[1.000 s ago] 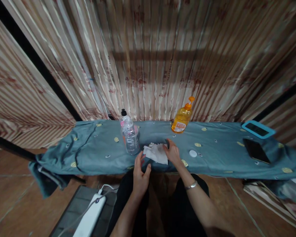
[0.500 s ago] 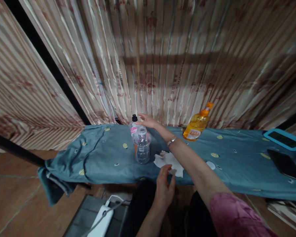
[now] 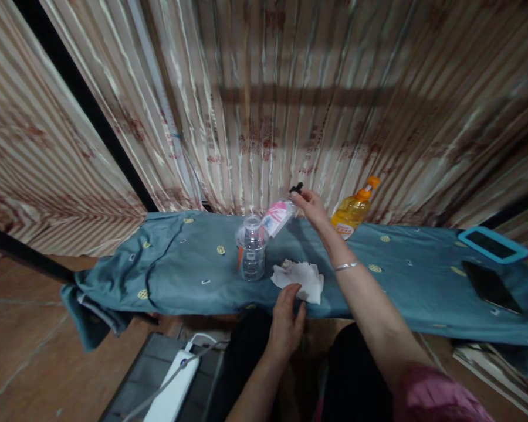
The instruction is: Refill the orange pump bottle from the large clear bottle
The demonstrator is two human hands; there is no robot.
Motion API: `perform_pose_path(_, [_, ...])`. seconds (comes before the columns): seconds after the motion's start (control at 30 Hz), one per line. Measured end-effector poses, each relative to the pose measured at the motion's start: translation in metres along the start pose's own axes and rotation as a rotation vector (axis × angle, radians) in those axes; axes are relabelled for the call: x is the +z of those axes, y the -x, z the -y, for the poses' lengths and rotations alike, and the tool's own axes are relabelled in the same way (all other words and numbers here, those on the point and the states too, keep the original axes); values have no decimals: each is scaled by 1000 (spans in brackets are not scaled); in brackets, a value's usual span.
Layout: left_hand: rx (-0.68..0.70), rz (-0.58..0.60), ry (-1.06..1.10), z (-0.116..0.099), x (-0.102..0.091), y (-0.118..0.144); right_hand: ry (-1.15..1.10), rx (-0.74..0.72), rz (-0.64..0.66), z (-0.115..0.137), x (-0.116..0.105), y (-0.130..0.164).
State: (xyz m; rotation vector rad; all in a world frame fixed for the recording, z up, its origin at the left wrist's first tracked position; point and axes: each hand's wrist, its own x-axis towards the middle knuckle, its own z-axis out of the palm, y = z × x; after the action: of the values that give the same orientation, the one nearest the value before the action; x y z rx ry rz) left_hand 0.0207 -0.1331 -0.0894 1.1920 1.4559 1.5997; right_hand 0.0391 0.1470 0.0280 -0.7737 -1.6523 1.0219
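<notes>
My right hand point(image 3: 308, 205) is closed round the neck of a clear bottle with a pink-and-white label point(image 3: 278, 218) and a black top. It leans, its top toward the right and its lower end behind an uncapped clear plastic bottle point(image 3: 252, 258), which stands upright on the cloth. An orange patch shows at that bottle's left side. A crumpled white tissue point(image 3: 310, 280) lies on the cloth to the right. At the tissue's near edge is my left hand point(image 3: 287, 319), fingers bent and apart, with nothing in it; whether it touches the tissue I cannot tell.
An orange pump bottle point(image 3: 351, 212) stands beyond my right wrist. Far right lie a blue-framed device point(image 3: 494, 244) and a black phone point(image 3: 490, 287). The bench has a teal cloth point(image 3: 171, 258), with a pleated curtain point(image 3: 229, 105) behind. A white power bank point(image 3: 172, 387) with cables lies below left.
My right hand has moved right, taking hold of the black-topped bottle; the bottle has gone from upright to leaning right. My left hand stays near the tissue. The view has shifted slightly.
</notes>
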Motion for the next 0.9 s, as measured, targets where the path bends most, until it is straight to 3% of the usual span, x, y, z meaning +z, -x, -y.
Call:
perform_pose_path(0.1, [-33, -44, 67, -1, 0, -3, 29, -15, -131, 4, -59, 40])
perform_pose_path(0.17, [-51, -104, 150, -2, 2, -9, 63, -28, -145, 5, -78, 74])
perform_pose_path(0.23, [-50, -166, 187, -5, 6, -20, 99, -24, -123, 5, -80, 107])
perform_pose_path(0.37, [-61, -194, 125, -18, 19, -54, 126, -21, -30, 12, -58, 149])
perform_pose_path(0.53, [-85, -124, 98, -29, 33, -87, 68, -51, 34, 27, -40, 161])
perform_pose_path(0.7, [-122, -122, 94, -30, 37, -89, 8, -25, -3, 27, -44, 153])
perform_pose_path(0.9, [-144, -125, 172, -28, 35, -90, -18, -13, 244, 31, -63, 142])
